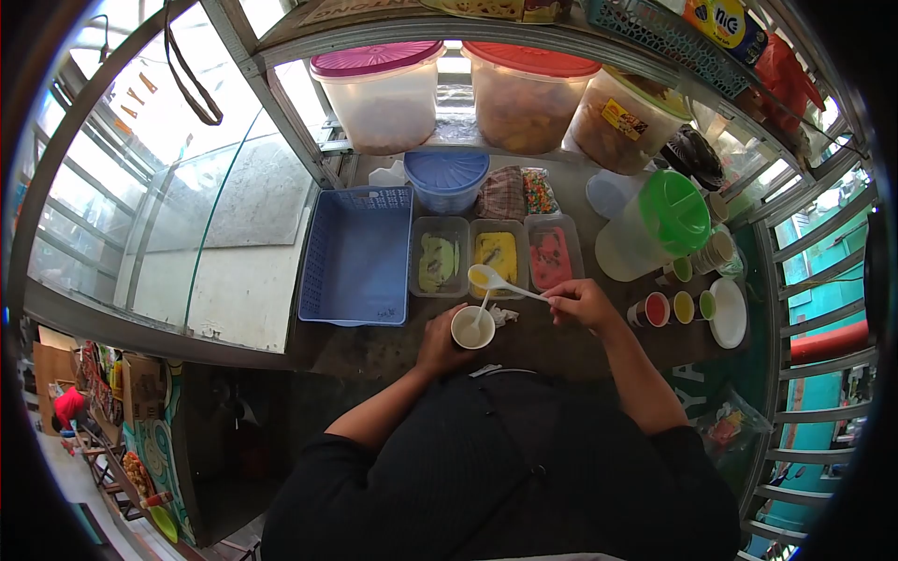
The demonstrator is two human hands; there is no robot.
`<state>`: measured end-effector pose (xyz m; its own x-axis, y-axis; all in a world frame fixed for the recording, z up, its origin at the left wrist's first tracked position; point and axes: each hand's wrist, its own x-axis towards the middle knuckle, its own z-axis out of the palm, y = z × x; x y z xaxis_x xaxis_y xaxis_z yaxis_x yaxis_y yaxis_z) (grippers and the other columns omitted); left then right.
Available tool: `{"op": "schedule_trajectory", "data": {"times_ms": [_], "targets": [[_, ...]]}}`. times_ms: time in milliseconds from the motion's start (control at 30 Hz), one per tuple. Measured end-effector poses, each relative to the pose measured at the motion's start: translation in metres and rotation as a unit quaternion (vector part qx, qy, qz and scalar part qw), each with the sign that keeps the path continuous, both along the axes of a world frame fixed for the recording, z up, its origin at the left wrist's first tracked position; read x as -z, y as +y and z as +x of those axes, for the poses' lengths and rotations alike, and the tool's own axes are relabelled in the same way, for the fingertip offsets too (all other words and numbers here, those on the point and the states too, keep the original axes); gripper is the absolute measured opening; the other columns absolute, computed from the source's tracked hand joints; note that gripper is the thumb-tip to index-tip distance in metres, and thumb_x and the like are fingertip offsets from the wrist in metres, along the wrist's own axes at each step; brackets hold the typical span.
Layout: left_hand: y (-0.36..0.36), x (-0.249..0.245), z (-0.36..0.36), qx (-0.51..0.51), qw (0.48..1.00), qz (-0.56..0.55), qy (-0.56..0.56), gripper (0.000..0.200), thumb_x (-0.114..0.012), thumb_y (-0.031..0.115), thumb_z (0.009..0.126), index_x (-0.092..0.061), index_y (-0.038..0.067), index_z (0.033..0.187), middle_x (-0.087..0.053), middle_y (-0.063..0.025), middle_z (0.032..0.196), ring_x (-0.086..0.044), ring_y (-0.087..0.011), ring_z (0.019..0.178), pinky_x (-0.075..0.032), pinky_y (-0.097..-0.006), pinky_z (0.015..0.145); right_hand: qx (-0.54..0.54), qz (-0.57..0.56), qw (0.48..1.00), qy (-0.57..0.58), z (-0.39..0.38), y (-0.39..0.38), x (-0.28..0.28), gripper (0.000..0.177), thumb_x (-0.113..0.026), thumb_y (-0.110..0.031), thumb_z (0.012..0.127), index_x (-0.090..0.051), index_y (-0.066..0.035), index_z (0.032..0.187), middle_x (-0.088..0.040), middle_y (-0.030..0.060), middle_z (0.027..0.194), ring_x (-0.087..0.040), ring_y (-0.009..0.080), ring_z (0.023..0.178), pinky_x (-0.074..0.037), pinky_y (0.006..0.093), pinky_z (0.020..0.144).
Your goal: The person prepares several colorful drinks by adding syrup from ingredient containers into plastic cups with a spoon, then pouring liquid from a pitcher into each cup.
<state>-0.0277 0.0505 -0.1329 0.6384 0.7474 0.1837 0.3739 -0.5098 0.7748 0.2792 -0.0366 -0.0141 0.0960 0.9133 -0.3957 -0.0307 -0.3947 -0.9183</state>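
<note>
Wrapped round a small paper cup (pixel 473 328), my left hand (pixel 439 343) keeps it upright near the table's front edge. A small white spoon (pixel 482 313) stands in the cup. My right hand (pixel 582 307) pinches the handle of a larger white spoon (pixel 488 279), whose bowl has something yellow in it and hangs over the front of the yellow tub, above and behind the cup. Three clear tubs stand in a row behind: one with green contents (pixel 438 262), one with yellow (pixel 496 252), one with red (pixel 550 257).
A blue basket (pixel 356 257) lies left of the tubs. On the right are a green-lidded container (pixel 652 226), cups with red (pixel 657 308), yellow and green contents, and a white lid (pixel 729 313). Behind stand a blue-lidded tub (pixel 446 182) and large lidded containers (pixel 378 103).
</note>
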Motion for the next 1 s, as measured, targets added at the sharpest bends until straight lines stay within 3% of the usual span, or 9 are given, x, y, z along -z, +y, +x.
{"op": "schedule_trajectory", "data": {"times_ms": [167,367,767,1000], "targets": [[-0.001,0.011,-0.001,-0.01,0.999,-0.029,-0.039,0.086,-0.091,0.026,0.068,-0.048,0.01,0.141,-0.058,-0.0128,0.139,-0.054,-0.0344,0.129,-0.041,-0.0464,0.107,-0.099,0.005,0.992,-0.079,-0.007,-0.005,-0.005,0.022,-0.066,-0.006,0.092,-0.073,0.004,0.109,-0.072,0.007,0.083,-0.069,0.0124,0.069,-0.056,0.0268,0.067],[0.0,0.011,-0.002,-0.007,0.999,-0.018,-0.044,0.087,-0.091,0.024,0.068,-0.047,0.009,0.141,-0.058,-0.0135,0.139,-0.054,-0.035,0.129,-0.042,-0.0463,0.108,-0.102,0.016,0.972,-0.213,-0.022,-0.011,-0.015,0.021,-0.067,-0.009,0.089,-0.075,0.0,0.106,-0.075,0.0082,0.082,-0.071,0.0121,0.07,-0.055,0.0276,0.068],[0.001,0.012,-0.002,-0.003,0.999,-0.002,-0.05,0.084,-0.089,0.023,0.07,-0.048,0.008,0.142,-0.058,-0.0145,0.139,-0.055,-0.0352,0.129,-0.042,-0.047,0.107,-0.109,0.078,0.927,-0.351,-0.035,-0.015,-0.029,0.02,-0.07,-0.015,0.083,-0.077,-0.006,0.099,-0.075,0.0106,0.085,-0.073,0.0248,0.078,-0.056,0.0348,0.071],[0.0,0.011,-0.003,-0.01,0.999,0.013,-0.045,0.087,-0.09,0.025,0.069,-0.047,0.008,0.142,-0.058,-0.0148,0.14,-0.055,-0.035,0.13,-0.042,-0.0469,0.106,-0.175,0.203,0.812,-0.518,-0.045,-0.021,-0.048,0.018,-0.07,-0.013,0.083,-0.078,-0.013,0.1,-0.071,0.0041,0.084,-0.069,0.0229,0.083,-0.048,0.0355,0.083]]}}
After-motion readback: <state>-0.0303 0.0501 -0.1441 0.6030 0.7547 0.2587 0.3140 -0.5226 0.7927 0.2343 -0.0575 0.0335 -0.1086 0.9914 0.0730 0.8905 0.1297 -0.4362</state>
